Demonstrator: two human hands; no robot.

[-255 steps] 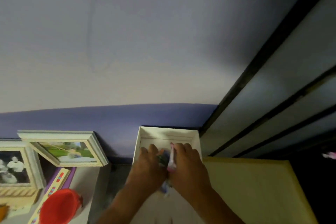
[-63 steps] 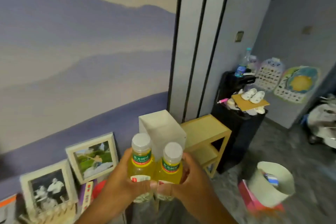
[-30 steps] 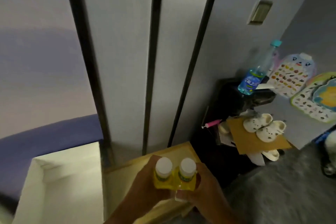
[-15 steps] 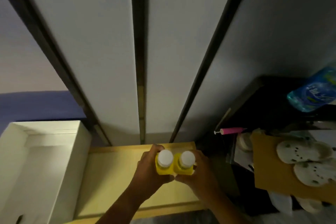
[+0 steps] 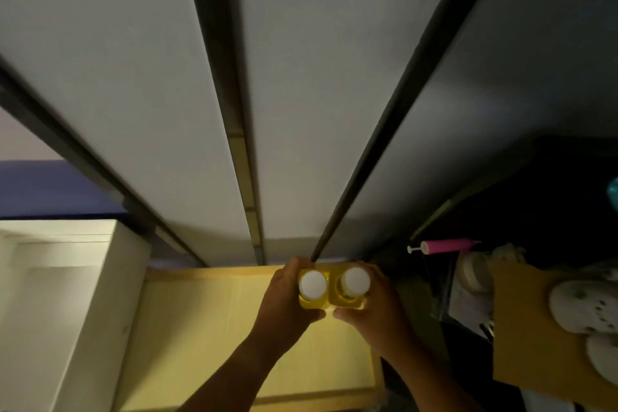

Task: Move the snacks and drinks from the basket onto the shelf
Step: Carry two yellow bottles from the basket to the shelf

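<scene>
Yellow shelf top [image 5: 207, 318] lies directly beneath two upright juice bottles [image 5: 329, 288], left hand [image 5: 284, 304] and right hand [image 5: 378, 311] each gripping one.

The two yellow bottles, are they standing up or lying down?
Standing up: the two yellow bottles show round white caps pointing straight at the camera.
</scene>
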